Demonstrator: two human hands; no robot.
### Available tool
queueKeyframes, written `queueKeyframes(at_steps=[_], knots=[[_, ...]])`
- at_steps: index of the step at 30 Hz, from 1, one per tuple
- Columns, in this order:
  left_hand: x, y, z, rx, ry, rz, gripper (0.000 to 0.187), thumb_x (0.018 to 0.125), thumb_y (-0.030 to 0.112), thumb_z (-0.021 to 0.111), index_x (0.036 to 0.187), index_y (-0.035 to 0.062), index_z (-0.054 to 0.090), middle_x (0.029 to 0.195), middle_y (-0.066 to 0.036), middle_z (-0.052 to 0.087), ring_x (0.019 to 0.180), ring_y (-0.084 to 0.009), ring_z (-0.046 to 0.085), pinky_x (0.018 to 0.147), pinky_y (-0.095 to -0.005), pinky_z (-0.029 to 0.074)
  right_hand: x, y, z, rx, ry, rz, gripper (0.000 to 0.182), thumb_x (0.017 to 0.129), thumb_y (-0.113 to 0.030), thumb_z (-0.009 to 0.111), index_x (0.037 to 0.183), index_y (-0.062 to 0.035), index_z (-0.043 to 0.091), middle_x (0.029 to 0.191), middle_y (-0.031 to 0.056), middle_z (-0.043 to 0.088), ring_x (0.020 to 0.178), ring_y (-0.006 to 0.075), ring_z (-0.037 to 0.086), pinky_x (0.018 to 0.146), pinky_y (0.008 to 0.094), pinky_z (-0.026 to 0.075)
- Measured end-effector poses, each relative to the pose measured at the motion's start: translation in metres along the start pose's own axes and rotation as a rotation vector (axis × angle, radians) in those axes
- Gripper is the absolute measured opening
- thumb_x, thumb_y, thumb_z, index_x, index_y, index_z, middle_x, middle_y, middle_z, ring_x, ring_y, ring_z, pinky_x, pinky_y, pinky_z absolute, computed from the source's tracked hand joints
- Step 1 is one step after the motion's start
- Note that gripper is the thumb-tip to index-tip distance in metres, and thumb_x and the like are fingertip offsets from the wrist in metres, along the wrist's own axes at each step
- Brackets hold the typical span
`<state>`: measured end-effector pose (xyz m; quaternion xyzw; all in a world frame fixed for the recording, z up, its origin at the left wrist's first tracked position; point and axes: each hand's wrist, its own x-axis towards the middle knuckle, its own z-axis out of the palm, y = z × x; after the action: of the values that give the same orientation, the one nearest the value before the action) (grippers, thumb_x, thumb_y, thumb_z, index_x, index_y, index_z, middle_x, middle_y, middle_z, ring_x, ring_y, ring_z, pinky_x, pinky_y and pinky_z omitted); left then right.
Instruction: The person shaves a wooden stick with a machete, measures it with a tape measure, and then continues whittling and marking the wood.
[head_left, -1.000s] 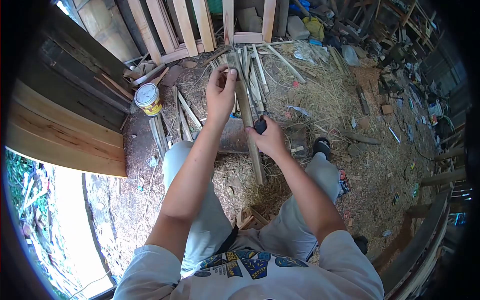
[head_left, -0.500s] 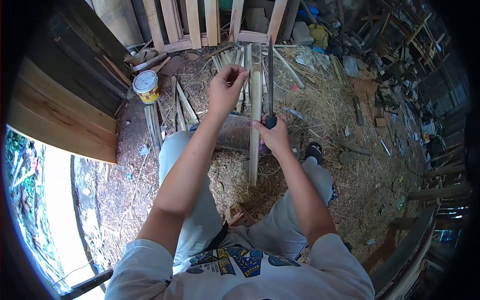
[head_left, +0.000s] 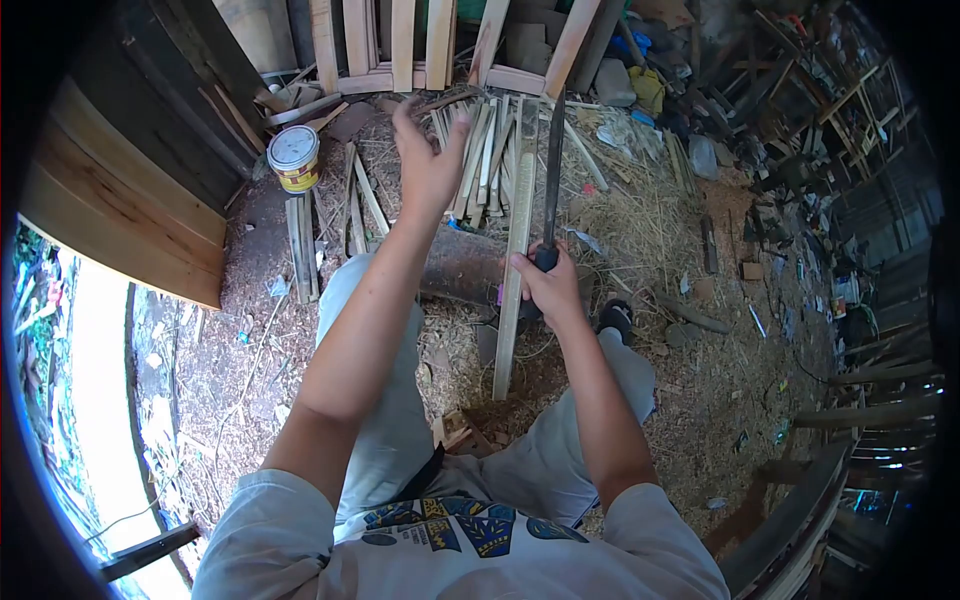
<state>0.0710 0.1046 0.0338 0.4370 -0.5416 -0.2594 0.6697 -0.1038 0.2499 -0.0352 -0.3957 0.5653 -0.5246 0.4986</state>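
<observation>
Wooden strip (head_left: 514, 300) crosses above the near edge of the log (head_left: 462, 268), gripped with the knife (head_left: 553, 180) in the curled right hand (head_left: 556, 290). Left hand (head_left: 431, 172) is open, empty. The strip looks light, stiff, best held mid-length.

You get harsh, blown-out daylight at lower left — the littered brown dirt floor (head_left: 690, 400) sits in softer, dimmer light. Fisheye curvature bends the edges, black corners close in, and your raised left hand (head_left: 430, 170) looks slightly blurred.
</observation>
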Motion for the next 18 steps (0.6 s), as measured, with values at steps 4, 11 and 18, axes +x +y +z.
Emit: queueKeyframes(at_steps=[4, 11, 18], knots=[[-0.014, 0.017, -0.002, 0.232, -0.329, -0.048, 0.041, 0.092, 0.034, 0.077, 0.112, -0.0007, 0.068, 0.102, -0.019, 0.072, 0.087, -0.0270, 0.070, 0.076, -0.0390, 0.055, 0.007, 0.013, -0.004, -0.064, 0.063, 0.001, 0.028, 0.090, -0.009, 0.079, 0.096, -0.0076, 0.051, 0.077, 0.0029, 0.063, 0.048, 0.0089, 0.051, 0.045, 0.0276, 0.043], [-0.024, 0.016, 0.008, 0.323, -0.497, 0.020, 0.025, 0.091, 0.025, 0.072, 0.087, 0.0011, 0.071, 0.084, -0.017, 0.071, 0.075, -0.0341, 0.070, 0.070, -0.0446, 0.055, 0.005, 0.008, 0.000, -0.052, 0.076, 0.002, 0.029, 0.089, -0.009, 0.080, 0.095, -0.0070, 0.052, 0.075, 0.0007, 0.055, 0.049, 0.0095, 0.052, 0.045, 0.0283, 0.044], [-0.005, -0.001, 0.007, 0.470, -0.254, 0.113, 0.021, 0.089, 0.019, 0.070, 0.096, -0.0014, 0.070, 0.094, -0.019, 0.070, 0.080, -0.0323, 0.070, 0.075, -0.0401, 0.055, 0.004, 0.009, -0.001, -0.080, 0.043, 0.007, 0.028, 0.089, -0.009, 0.080, 0.097, -0.0064, 0.053, 0.074, 0.0008, 0.055, 0.048, 0.0097, 0.052, 0.045, 0.0284, 0.043]])
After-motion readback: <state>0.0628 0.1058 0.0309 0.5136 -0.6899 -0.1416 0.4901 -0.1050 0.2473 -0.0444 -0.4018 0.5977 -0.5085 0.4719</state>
